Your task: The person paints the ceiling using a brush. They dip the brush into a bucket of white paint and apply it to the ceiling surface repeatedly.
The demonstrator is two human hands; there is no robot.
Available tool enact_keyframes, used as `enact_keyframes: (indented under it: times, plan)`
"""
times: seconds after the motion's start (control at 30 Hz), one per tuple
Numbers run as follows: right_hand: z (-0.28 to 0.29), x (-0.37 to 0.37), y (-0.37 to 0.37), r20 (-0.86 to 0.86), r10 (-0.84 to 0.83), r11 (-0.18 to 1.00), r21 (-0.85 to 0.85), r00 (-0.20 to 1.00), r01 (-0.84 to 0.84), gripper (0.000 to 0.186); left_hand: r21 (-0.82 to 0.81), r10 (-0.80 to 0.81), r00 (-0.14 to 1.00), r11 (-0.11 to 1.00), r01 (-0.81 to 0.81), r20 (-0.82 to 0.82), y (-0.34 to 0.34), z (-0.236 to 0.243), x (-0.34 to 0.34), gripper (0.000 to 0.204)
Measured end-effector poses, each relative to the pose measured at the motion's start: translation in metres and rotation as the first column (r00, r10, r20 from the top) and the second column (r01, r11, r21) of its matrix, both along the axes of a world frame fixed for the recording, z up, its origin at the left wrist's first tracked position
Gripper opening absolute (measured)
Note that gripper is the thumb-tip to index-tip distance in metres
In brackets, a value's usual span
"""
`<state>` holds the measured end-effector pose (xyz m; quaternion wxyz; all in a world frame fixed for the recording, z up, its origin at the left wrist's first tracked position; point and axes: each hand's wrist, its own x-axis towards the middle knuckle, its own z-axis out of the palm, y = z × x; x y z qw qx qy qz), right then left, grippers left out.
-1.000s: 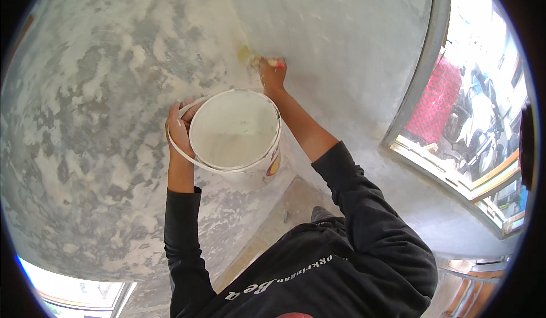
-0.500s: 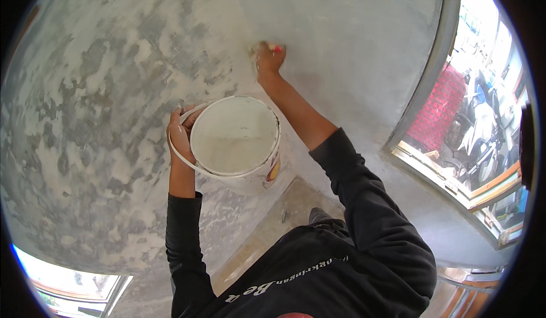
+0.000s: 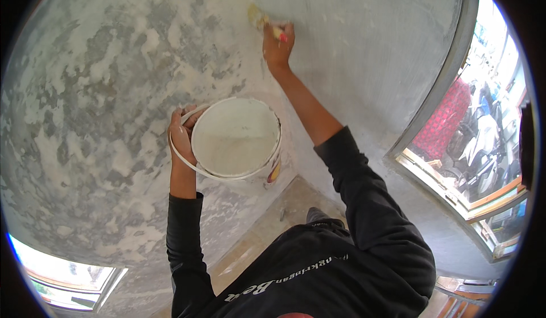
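Right hand raised far up against the wall, fingers closed round the handle of a paintbrush. Only a pink-red bit of the handle shows past the knuckles; the yellowish bristles stick out to the left and touch the wall right at the corner where two wall faces meet. How much paint is on the bristles — cannot tell.

Left hand is curled shut on the left rim of a white bucket, with the thin white bail handle looping below and round the wrist side. Fingertips are tucked over the rim and partly hidden. The bucket sits between the two arms, held up near the chest, well below the brush. Inside it looks pale and flat — whether that is paint or a bare bottom is hard to say. A patch of colour on its lower right side is cut off by the curve.

The left wall face is blotchy grey and white; the right face is a smoother, more even grey.

Right edge: a window frame, bent by the lens, with something red and a muddle of shapes outside, too blurred to name. Another bright window at lower left, mostly cut off. A strip of tan floor shows below the bucket, the rest hidden by the black sleeves and torso.
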<state>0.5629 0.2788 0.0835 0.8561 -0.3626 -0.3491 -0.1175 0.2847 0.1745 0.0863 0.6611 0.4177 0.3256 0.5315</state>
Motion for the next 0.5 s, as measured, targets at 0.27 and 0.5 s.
enact_keyframes:
  times: [0.27,0.5]
  plan:
    - [-0.138,-0.026,-0.035,-0.280,0.094,0.960,-0.230,0.955,-0.162,0.022,-0.040,-0.016,1.000,0.999,0.015,-0.019,0.000,-0.004,0.019,0.044]
    - [-0.194,-0.034,-0.035,-0.684,0.067,0.911,-0.256,0.727,-0.324,0.015,-0.056,-0.023,0.999,0.998,0.022,-0.024,0.002,-0.013,0.019,0.045]
